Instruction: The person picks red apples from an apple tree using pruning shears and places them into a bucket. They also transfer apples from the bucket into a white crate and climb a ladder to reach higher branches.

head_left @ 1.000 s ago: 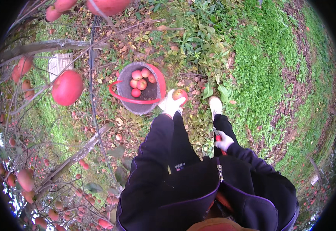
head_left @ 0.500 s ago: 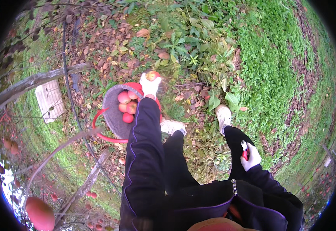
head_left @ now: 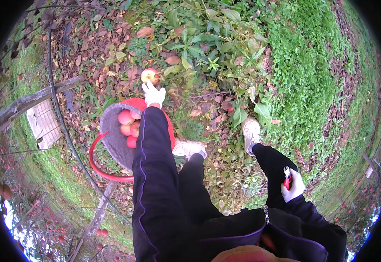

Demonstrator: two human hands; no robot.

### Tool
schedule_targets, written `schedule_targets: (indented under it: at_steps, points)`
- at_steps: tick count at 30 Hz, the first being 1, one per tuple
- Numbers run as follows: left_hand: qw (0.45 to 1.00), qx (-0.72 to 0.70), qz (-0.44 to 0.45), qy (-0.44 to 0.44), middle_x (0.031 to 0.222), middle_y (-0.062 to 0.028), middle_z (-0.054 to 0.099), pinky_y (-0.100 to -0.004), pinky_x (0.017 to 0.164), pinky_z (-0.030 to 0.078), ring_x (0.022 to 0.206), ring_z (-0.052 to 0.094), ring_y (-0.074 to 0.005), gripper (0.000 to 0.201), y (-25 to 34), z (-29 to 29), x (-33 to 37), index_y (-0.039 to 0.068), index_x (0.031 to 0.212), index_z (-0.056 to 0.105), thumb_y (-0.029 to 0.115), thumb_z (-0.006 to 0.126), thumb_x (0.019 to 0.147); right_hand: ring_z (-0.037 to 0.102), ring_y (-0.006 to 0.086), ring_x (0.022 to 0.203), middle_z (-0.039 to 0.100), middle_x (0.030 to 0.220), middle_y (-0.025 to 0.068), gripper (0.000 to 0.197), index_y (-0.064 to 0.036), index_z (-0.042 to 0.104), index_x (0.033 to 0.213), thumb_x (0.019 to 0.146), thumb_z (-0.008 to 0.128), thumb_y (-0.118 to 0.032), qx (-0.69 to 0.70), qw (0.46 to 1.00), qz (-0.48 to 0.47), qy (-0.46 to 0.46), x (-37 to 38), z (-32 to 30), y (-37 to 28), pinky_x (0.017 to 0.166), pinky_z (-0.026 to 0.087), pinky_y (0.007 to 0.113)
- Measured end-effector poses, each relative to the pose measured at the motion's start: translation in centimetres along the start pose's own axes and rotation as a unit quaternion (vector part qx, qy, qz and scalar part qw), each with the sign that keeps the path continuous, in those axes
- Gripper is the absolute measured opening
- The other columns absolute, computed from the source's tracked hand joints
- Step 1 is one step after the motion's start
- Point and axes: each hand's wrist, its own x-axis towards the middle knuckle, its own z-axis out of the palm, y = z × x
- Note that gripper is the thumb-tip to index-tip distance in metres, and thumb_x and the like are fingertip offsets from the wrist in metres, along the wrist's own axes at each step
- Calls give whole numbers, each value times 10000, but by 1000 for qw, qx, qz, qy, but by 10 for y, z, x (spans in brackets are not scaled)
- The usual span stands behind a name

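Observation:
My left hand [head_left: 154, 93], in a white glove, is stretched out over the far side of a red bucket with its fingers spread. An apple [head_left: 150, 76], red and yellow, is just beyond the fingertips, outside the bucket; I cannot tell whether a finger still touches it. The bucket [head_left: 111, 139] has a grey fabric lining and holds several red apples [head_left: 126, 117], partly hidden by my sleeve. Its red handle [head_left: 95, 163] hangs to the left. My right hand [head_left: 293, 187], also gloved, is closed around small red-handled clippers [head_left: 288, 178] beside my right thigh.
Left of the bucket are a thick bare branch [head_left: 28, 100], a dark hose or cable [head_left: 61, 118] and a pale slatted crate [head_left: 44, 124]. Another grey trunk [head_left: 96, 214] slants at the lower left. Leaf litter and weeds surround my shoes [head_left: 251, 134]; grass [head_left: 304, 83] covers the right.
My left hand has moved left, and its fingers have opened from around the apple, now beyond the fingertips. The right hand has shifted slightly right and down, still holding the clippers.

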Motion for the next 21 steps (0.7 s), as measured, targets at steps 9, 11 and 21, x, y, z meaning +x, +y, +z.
schedule_targets:
  at_steps: [9, 11, 21]
  points:
    - [902, -16, 131, 411, 1301, -250, 460, -462, 1055, 314, 1237, 418, -393, 475, -42, -141, -216, -21, 1260, 493, 178, 590, 840, 619, 297, 880, 591, 1027, 142, 557, -41, 515, 1215, 684, 665, -119, 43, 993, -27, -108, 11, 5, -22, 794, 505, 359]
    - [889, -31, 0, 456, 1333, -261, 424, -465, 1085, 288, 1271, 374, -398, 630, -60, -162, -254, -37, 1344, 381, 184, 639, 814, 616, 303, 906, 594, 1030, 144, 551, -51, 517, 1214, 690, 662, -137, 37, 992, -43, -115, 17, 5, -25, 800, 506, 364]
    - [776, -316, -397, 375, 1216, -255, 499, -478, 778, 519, 947, 601, -364, 737, -118, -135, -229, 66, 1423, 197, 138, 590, 804, 604, 306, 939, 579, 1055, 142, 566, -67, 514, 1226, 687, 658, -160, 38, 991, -37, -124, 40, 3, 4, 838, 486, 380]
